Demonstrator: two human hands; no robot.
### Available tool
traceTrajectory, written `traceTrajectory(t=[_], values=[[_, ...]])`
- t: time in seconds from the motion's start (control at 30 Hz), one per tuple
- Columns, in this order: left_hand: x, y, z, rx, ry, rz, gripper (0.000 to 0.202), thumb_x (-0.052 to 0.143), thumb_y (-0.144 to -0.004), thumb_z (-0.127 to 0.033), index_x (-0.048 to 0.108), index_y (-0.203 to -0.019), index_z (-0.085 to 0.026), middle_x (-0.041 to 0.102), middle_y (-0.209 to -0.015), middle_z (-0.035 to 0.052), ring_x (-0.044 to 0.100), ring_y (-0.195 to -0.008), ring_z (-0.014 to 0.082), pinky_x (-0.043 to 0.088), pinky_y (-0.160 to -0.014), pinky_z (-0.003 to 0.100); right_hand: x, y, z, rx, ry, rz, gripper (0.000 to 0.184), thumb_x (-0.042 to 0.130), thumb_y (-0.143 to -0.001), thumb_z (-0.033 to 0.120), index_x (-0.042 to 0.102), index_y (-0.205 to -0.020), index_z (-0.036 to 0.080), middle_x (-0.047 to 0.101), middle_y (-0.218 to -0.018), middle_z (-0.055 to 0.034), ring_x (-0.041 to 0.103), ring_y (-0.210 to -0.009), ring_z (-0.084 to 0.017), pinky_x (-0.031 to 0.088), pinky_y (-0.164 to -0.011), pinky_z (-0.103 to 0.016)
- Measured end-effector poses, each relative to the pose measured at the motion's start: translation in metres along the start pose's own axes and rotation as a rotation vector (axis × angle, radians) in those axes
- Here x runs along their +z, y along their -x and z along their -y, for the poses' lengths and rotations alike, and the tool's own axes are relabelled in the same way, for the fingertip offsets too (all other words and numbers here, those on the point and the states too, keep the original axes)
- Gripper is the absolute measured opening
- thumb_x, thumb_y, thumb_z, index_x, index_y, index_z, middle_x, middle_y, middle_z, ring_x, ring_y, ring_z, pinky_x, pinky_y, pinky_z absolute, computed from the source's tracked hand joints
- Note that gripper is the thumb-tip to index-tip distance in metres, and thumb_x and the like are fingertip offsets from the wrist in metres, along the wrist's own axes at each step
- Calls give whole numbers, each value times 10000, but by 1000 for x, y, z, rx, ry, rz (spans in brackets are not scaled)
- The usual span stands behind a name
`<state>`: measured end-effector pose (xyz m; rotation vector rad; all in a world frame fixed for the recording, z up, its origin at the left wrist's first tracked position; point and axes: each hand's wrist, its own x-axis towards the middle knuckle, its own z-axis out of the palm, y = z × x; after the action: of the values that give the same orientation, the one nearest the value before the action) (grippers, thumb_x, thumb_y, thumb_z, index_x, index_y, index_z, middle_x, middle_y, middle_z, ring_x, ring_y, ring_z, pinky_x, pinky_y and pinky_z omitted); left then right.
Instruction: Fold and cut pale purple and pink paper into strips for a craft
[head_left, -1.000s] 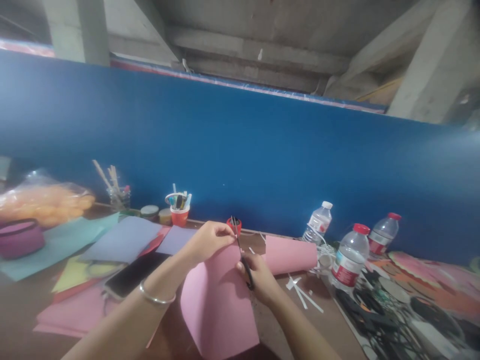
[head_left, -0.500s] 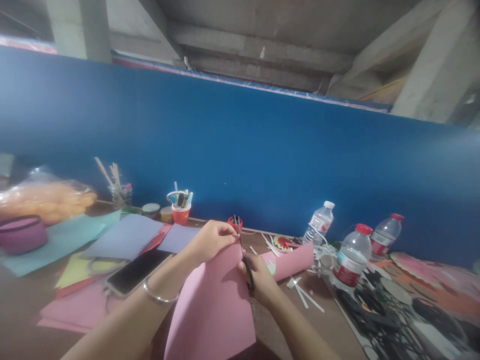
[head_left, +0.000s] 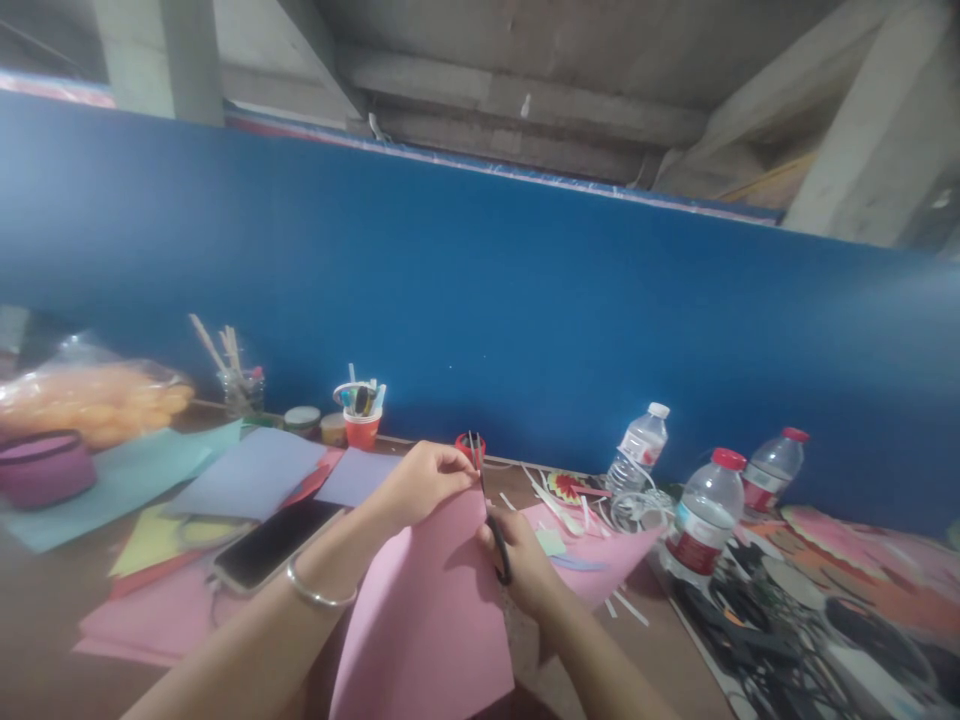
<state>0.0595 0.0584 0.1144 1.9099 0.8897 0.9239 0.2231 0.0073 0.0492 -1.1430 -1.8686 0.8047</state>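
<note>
There are two hands, one pair of scissors and two large pink papers. The first, the held pink sheet, is at the lower centre of the frame; the second, a loose pink sheet, lies to the right of it, curved upward at its right end. I count three bottles at the right: one white-capped bottle and two red-capped bottles. At the left of centre there is one phone, and above it, one red cup with tools standing inside.

The left hand, whose wrist wears one silver bracelet, pinches the top edge of the held pink sheet between thumb and fingers. The right hand is closed around the black handles of the scissors, at the sheet's upper right edge. The blades point upward and look slightly apart. Whether the left fingertips touch the blades, I cannot tell.
</note>
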Motion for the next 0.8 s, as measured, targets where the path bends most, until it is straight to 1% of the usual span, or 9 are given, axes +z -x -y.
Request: traceTrajectory(t=[0.1,0.23,0.37,0.5,0.63,0.8], values=[[0,1,-1,5,5,2,145,596,-735,-288,677,-687,-177,677,-700,5,587,-684,164,400,-634,270,0,-1,-1,-9,-11,-44,595,404,-780,717,544,-650,154,458,-614,-9,420,-655,-166,349,-575,-260],[0,1,0,11,4,1,152,595,-740,-294,677,-689,-175,674,-702,5,584,-686,163,399,-635,269,0,-1,-1,-24,-20,-76,568,435,-776,696,493,-594,161,449,-626,-5,397,-641,-150,329,-559,-248],[0,1,0,12,-4,5,161,590,-743,-300,675,-692,-172,671,-702,8,581,-687,165,399,-633,270,1,-1,-1,-21,-25,-91,514,468,-781,645,422,-577,175,398,-623,11,360,-615,-132,279,-534,-242],[-1,0,0,14,-14,8,169,587,-747,-308,670,-694,-171,670,-712,9,576,-692,165,397,-638,270,2,-1,-1,-9,-27,-92,473,482,-790,591,375,-572,186,357,-615,23,334,-597,-120,258,-529,-244],[-2,0,1,16,-26,10,179,581,-754,-317,665,-694,-170,662,-707,8,565,-682,161,393,-632,270,2,-1,-1,2,-20,-95,461,480,-791,576,359,-568,192,332,-601,27,318,-587,-116,237,-518,-245],[-2,0,4,15,-38,11,191,576,-761,-331,660,-698,-172,651,-702,4,554,-676,158,388,-625,270,2,-1,-3,15,-18,-93,465,456,-797,593,373,-581,190,316,-583,31,299,-570,-112,201,-498,-245]])
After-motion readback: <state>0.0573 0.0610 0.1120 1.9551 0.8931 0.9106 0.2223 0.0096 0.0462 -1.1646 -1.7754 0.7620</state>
